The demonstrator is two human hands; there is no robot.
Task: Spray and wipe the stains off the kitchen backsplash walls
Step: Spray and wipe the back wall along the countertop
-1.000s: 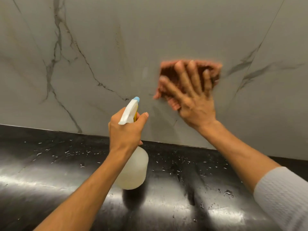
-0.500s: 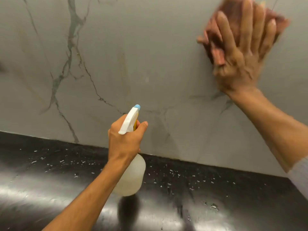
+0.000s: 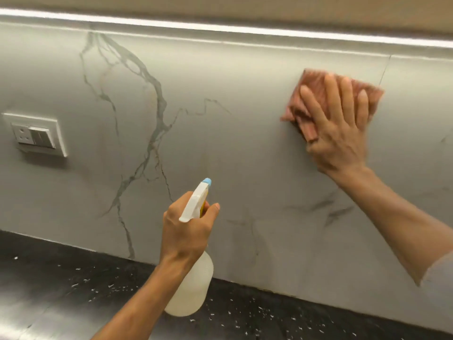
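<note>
Head camera view: a person's right hand [image 3: 339,133], fingers spread flat, is pressing a folded reddish-brown cloth [image 3: 316,94] against the grey veined backsplash [image 3: 245,143], high on the wall and just below a lit strip [image 3: 220,27]. Lower down, the left hand [image 3: 186,231] is gripping the neck of a translucent spray bottle [image 3: 193,285], its white blue-tipped nozzle [image 3: 199,200] pointing at the wall, above a black countertop [image 3: 61,290] speckled with droplets. A white switch plate [image 3: 34,134] is sitting on the wall at far left.
</note>
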